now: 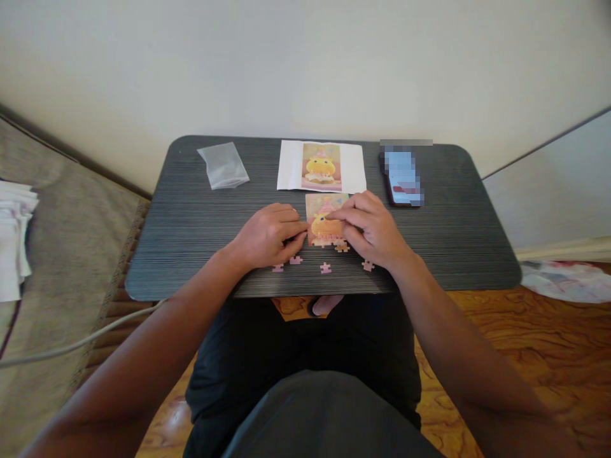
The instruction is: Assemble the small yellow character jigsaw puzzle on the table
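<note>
A small, partly assembled jigsaw puzzle (323, 219) with a yellow figure on pink lies in the middle of the dark table (191, 216). My left hand (267, 234) rests at its left edge, fingers curled and pressed against the puzzle's side. My right hand (370, 226) lies over its right side, fingertips pinched on the puzzle's surface; whether a piece is under them is hidden. Several loose pink pieces (325, 268) lie in front of the puzzle, near the table's front edge.
A printed reference picture on white paper (322, 166) lies behind the puzzle. A clear plastic bag (223, 165) sits at the back left, a phone (403, 178) at the back right. A cable (81, 340) hangs off the left, over carpet.
</note>
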